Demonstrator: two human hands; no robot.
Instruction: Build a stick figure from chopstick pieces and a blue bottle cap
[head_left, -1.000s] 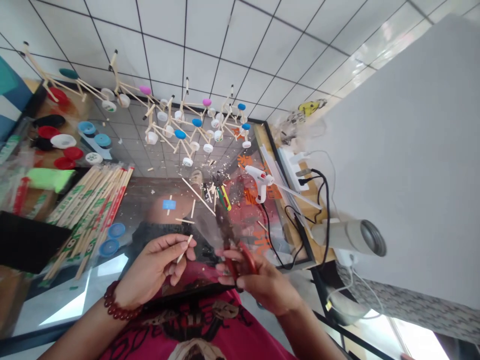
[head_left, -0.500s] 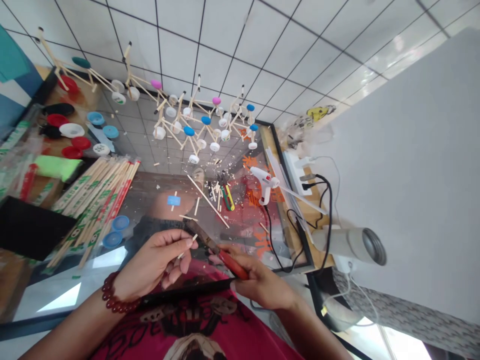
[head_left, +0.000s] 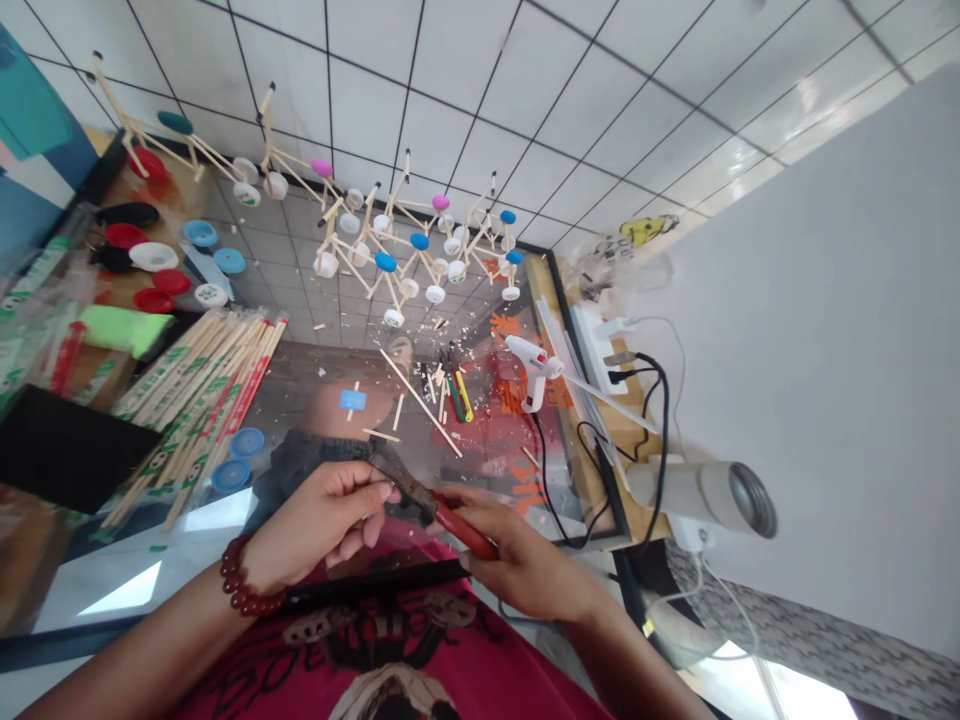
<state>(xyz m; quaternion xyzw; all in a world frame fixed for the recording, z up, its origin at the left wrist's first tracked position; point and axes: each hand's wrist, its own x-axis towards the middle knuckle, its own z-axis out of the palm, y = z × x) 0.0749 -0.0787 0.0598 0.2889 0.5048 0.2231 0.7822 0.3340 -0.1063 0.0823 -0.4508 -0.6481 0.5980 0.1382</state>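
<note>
My left hand (head_left: 330, 515) is closed in a pinch on a short piece of wooden stick, now almost wholly hidden by the fingers. My right hand (head_left: 521, 560) grips red-handled pliers (head_left: 463, 528). Their dark metal jaws reach across to my left fingertips, where the stick piece is. Whether the jaws touch the wood I cannot tell. Just beyond the jaws lie a short stick (head_left: 381, 435) and a blue piece (head_left: 352, 400) with a stick across it. A longer thin stick (head_left: 420, 402) rests diagonally farther off.
Small stick models with bottle-cap wheels (head_left: 385, 262) stand along the back. At left are bundled chopsticks (head_left: 202, 390), loose caps (head_left: 171, 282) and a black box (head_left: 71, 445). A white glue gun (head_left: 534, 368), its cord and green-yellow cutters (head_left: 459, 392) lie right of centre, among wood scraps.
The plier jaws and my left fingertips have come together, and the stick piece that showed between the fingers is now mostly hidden. The whole view has shifted slightly.
</note>
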